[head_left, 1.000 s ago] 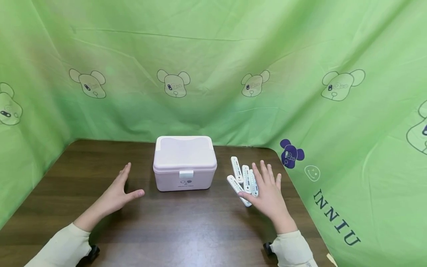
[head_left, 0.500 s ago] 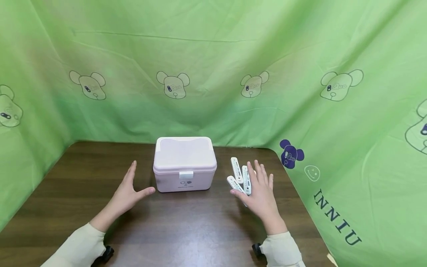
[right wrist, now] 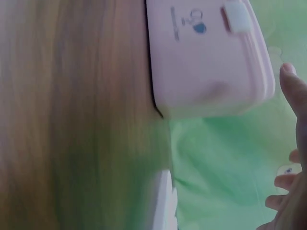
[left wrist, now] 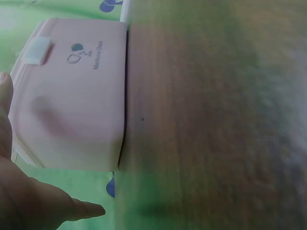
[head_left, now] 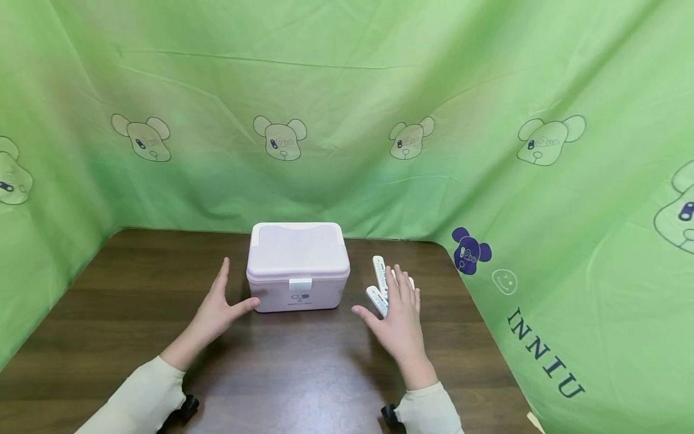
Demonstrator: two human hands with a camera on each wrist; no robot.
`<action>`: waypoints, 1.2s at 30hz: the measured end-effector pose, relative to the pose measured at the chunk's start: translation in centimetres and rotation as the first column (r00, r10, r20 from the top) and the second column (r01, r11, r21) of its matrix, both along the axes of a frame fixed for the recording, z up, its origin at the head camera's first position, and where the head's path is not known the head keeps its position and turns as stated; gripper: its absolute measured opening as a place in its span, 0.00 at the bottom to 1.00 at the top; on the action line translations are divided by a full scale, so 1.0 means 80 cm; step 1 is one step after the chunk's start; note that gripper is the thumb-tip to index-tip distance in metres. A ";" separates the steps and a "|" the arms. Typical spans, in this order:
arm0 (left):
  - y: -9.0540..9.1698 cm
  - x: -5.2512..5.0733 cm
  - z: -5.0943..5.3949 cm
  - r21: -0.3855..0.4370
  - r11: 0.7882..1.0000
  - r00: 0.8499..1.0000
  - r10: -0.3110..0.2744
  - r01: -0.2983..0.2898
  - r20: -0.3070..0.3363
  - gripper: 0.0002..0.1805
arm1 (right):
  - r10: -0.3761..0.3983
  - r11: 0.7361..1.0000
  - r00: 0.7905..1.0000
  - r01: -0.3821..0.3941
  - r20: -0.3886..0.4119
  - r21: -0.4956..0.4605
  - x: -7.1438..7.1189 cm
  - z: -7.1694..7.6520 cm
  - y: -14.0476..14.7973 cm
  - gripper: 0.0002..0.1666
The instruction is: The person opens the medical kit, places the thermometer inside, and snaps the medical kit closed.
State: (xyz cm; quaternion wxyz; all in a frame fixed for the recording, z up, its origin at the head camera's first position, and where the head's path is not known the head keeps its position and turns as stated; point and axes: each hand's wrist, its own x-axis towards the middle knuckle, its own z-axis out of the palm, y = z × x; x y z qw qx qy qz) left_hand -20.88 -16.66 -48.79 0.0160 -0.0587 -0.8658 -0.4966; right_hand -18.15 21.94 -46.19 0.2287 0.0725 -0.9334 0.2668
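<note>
A pale pink medicine box (head_left: 298, 259) with its lid down and a white front latch (head_left: 300, 285) stands on the table. My left hand (head_left: 214, 310) is beside its left side, fingers extended and thumb spread near the front corner; the left wrist view shows the same hand (left wrist: 33, 196) holding nothing. To the box's right, my right hand (head_left: 398, 325) hovers with straight fingers and thumb apart. Several flat white strips with printed scales, like small thermometers (head_left: 378, 299), lie under and beyond that hand, partly hidden by it. In the right wrist view, their white edges (right wrist: 163, 203) are blurred.
The brown wooden table (head_left: 303, 374) extends in front of the box. A green curtain (head_left: 347, 199) with cartoon bear prints hangs behind the table and along both sides. A dark wrist strap (head_left: 391, 417) shows below the right sleeve.
My left hand has moved right, toward the box's left side. My right hand has moved left across the white strips, covering more of them. The box has stayed in place.
</note>
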 end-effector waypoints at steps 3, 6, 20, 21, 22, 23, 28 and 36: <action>0.000 -0.003 0.000 0.010 1.000 1.000 0.019 -0.019 0.001 0.70 | -0.013 0.999 1.000 0.012 -0.027 -0.033 0.002 -0.003 -0.013 0.67; 0.005 -0.005 -0.002 0.018 0.999 0.999 0.034 -0.034 -0.007 0.71 | -0.025 0.997 0.998 0.021 -0.053 -0.079 0.002 -0.005 -0.025 0.65; 0.034 -0.010 -0.009 0.091 0.994 0.995 0.075 -0.069 -0.066 0.67 | -0.072 0.969 0.990 0.042 -0.117 -0.245 0.015 -0.009 -0.089 0.56; 0.036 -0.010 -0.008 0.101 0.992 0.995 0.079 -0.072 -0.066 0.67 | -0.071 0.968 0.991 0.040 -0.117 -0.247 0.016 -0.009 -0.093 0.55; 0.038 -0.011 -0.007 0.112 0.991 0.995 0.080 -0.072 -0.066 0.67 | -0.071 0.967 0.991 0.040 -0.117 -0.250 0.016 -0.009 -0.097 0.55; 0.040 -0.012 -0.007 0.124 0.990 0.995 0.082 -0.074 -0.065 0.67 | -0.070 0.966 0.991 0.038 -0.118 -0.254 0.017 -0.008 -0.101 0.55; 0.050 -0.013 -0.006 0.177 0.980 0.993 0.100 -0.087 -0.064 0.66 | -0.076 0.960 0.990 0.042 -0.115 -0.276 0.020 -0.008 -0.121 0.53; 0.061 -0.013 -0.015 0.227 0.968 0.986 0.133 -0.107 -0.100 0.64 | -0.091 0.956 0.992 0.063 -0.084 -0.288 0.021 -0.010 -0.156 0.46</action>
